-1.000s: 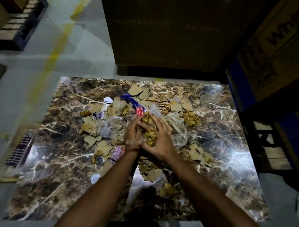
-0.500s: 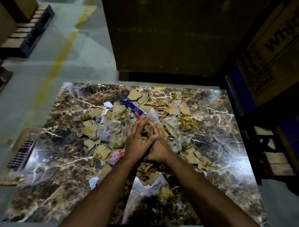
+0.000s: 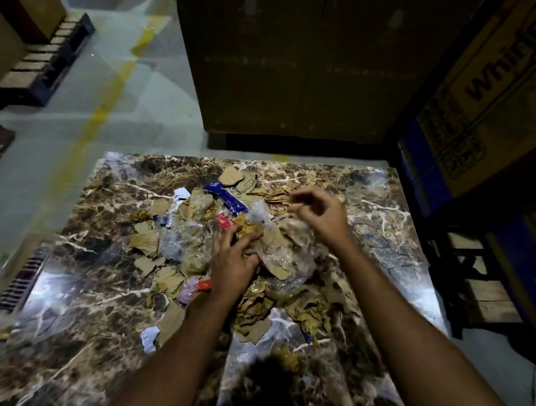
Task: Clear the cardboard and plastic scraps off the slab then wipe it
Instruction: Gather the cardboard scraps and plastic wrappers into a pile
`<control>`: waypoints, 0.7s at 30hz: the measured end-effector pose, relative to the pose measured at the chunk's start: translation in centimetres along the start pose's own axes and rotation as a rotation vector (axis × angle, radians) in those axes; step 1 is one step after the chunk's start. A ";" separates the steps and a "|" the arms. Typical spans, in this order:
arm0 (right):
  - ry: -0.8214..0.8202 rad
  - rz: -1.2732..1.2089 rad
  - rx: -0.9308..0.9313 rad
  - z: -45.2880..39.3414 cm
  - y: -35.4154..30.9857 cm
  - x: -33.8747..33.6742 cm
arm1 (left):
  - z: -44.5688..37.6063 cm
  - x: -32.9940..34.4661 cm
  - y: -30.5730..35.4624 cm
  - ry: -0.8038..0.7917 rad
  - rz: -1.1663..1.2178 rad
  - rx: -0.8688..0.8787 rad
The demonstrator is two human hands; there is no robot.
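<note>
A brown marble slab (image 3: 71, 317) carries a heap of torn cardboard scraps (image 3: 148, 243), crumpled clear plastic (image 3: 289, 253), a blue wrapper (image 3: 227, 198), a red piece (image 3: 226, 222) and white paper bits (image 3: 150, 335). My left hand (image 3: 233, 259) is in the middle of the heap, its fingers curled round a bundle of cardboard and clear plastic. My right hand (image 3: 318, 214) hovers over the heap's far right side, blurred, fingers loosely curled, with nothing plainly in them.
A big dark cardboard box (image 3: 297, 66) stands behind the slab. A printed carton (image 3: 496, 90) and a wooden pallet (image 3: 486, 298) crowd the right side. To the left lie grey floor with a yellow line (image 3: 105, 113), another pallet (image 3: 42, 67) and a striped object (image 3: 20, 281).
My hands were pressed together over the bundle; now my right hand has pulled away up and to the right. My left hand stays on the bundle.
</note>
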State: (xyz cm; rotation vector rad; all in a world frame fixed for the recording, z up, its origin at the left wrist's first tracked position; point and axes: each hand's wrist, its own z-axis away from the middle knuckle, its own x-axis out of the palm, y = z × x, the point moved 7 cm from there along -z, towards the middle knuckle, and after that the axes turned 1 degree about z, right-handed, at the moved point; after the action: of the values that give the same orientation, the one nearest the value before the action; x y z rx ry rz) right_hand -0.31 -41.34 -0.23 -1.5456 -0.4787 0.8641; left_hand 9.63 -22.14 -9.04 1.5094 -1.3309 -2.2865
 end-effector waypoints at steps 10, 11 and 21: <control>0.010 0.793 0.146 -9.8 15.9 -7.7 | 0.3 0.2 -0.7 0.027 0.026 -0.051; 0.010 0.886 0.168 -10.2 16.8 -8.1 | 0.2 0.3 -0.8 0.025 0.030 -0.055; -0.225 0.451 0.134 -8.0 13.7 -3.5 | 0.2 0.2 -0.6 0.042 0.038 -0.064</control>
State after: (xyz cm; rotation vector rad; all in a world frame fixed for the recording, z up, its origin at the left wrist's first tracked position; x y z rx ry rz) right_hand 1.08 -51.53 -12.77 -1.4600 -0.2245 1.3993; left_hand 9.60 -21.75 -9.62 1.4908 -1.2526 -2.2398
